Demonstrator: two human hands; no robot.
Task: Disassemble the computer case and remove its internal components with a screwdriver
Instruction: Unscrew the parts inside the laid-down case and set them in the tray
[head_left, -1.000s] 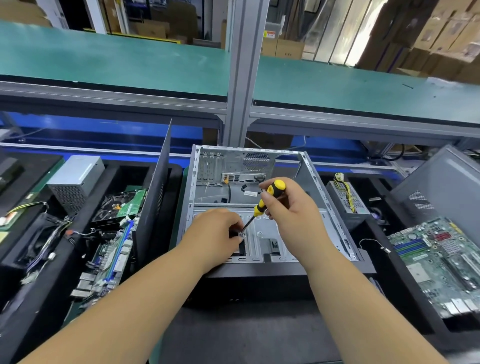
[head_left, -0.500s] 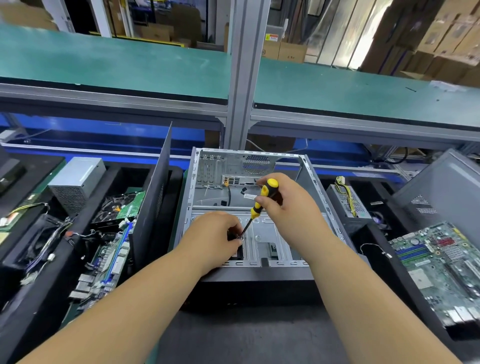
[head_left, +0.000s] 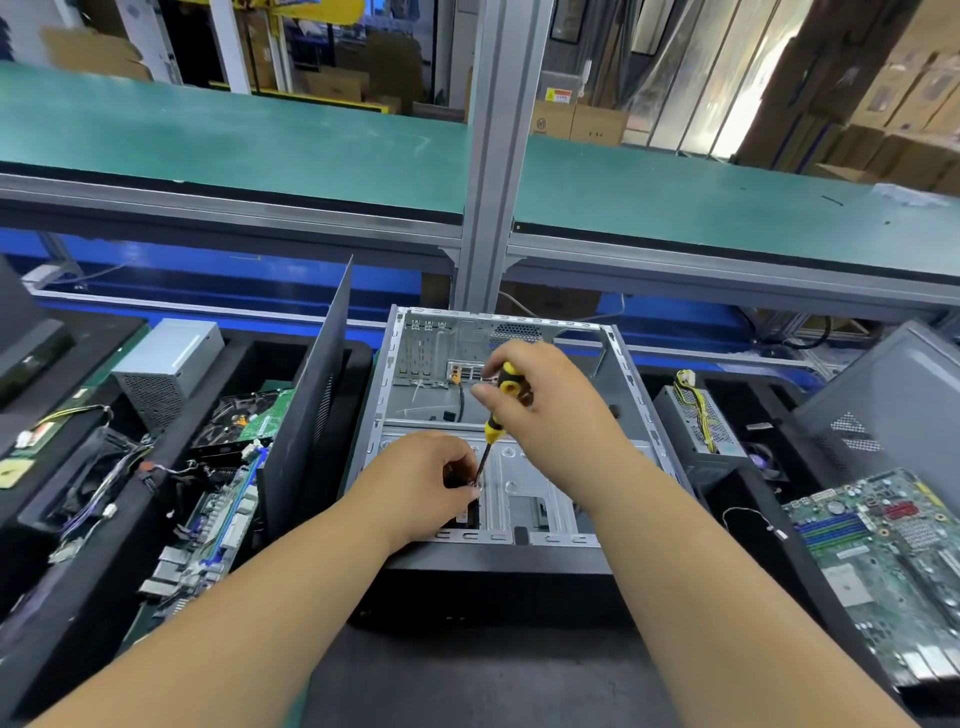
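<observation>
An open grey computer case (head_left: 631, 395) lies on its side in front of me, its inside nearly bare. My right hand (head_left: 550, 415) grips the yellow-and-black handle of a screwdriver (head_left: 493, 423), held upright and slightly tilted. Its dark shaft runs down to a point on the case's metal floor. My left hand (head_left: 421, 483) is curled beside the tip and pinches something small there; I cannot make out what it is. A short cable (head_left: 460, 402) remains near the rear I/O plate.
A black side panel (head_left: 311, 410) stands upright left of the case. Left of it lie circuit boards (head_left: 218, 525), cables and a grey power supply (head_left: 169, 364). On the right are another power supply (head_left: 698, 423), a motherboard (head_left: 893, 551) and a grey panel (head_left: 893, 410). A green shelf (head_left: 234, 140) spans above.
The screwdriver has tipped a little more upright and my right hand has shifted slightly on the handle. My left hand stays at the tip. The view has risen a little.
</observation>
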